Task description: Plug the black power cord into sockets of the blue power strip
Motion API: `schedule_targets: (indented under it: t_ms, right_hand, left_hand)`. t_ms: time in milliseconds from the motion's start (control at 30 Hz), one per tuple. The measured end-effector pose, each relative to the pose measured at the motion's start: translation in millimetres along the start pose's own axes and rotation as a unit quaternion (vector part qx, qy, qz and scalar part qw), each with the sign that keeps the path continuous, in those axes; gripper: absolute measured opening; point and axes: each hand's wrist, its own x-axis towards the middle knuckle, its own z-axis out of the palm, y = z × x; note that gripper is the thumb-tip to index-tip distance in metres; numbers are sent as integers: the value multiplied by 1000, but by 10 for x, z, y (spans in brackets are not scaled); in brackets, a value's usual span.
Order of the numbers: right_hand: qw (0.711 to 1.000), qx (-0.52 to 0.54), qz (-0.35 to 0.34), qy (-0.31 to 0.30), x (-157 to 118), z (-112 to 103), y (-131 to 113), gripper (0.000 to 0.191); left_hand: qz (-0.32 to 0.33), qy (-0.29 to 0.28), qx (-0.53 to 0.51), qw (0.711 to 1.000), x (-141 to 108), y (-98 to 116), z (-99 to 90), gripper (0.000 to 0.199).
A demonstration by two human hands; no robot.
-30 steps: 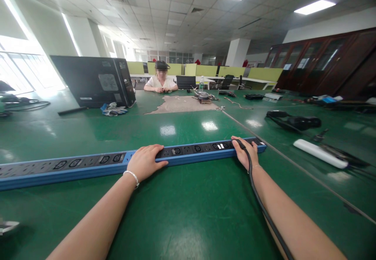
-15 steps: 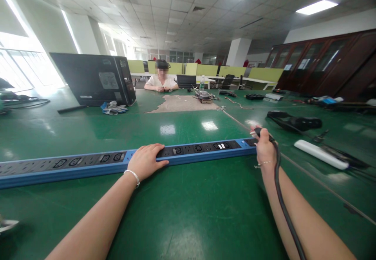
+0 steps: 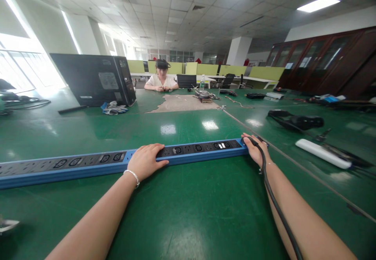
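Note:
A long blue power strip (image 3: 188, 158) with black socket panels lies across the green table, running out of view at the left. My left hand (image 3: 147, 160) is wrapped over its middle, thumb along the near side. At the strip's right end my right hand (image 3: 256, 150) is closed around the plug end of a black power cord (image 3: 266, 174). Most of the plug is hidden by the fingers, and I cannot tell whether it sits in a socket. The cord hangs back along my right forearm.
A black computer case (image 3: 94, 80) and gloves (image 3: 114, 108) stand at the back left. To the right lie a black handled tool (image 3: 296, 121) and a white bar (image 3: 323, 153). Across the table sits another person (image 3: 161, 80), hands on the tabletop.
My right hand has moved left and slightly down with the power cord, onto the strip's right end. My left hand and the strip have stayed in place.

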Motion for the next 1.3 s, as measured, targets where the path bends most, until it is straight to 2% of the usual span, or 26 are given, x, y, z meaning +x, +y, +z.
schedule_targets:
  t_ms: [100, 400, 633, 933, 1300]
  right_hand:
    - [999, -6, 27, -41, 2, -12, -42, 40]
    - [995, -75, 39, -51, -38, 13, -77, 50]
    - [996, -82, 28, -33, -112, -1, -62, 48]
    - [998, -46, 34, -14, -3, 23, 45, 40]
    - [998, -38, -18, 36, -138, 2, -116, 47]
  left_hand:
    - [0, 0, 1, 1000, 2, -1, -1, 58]
    - [0, 2, -6, 1000, -3, -8, 6, 58]
    - [-6, -4, -4, 1000, 4, -3, -6, 59]
    - [-4, -5, -13, 1000, 2, 1, -5, 57]
    - [8, -2, -16, 1000, 6, -7, 4, 57]
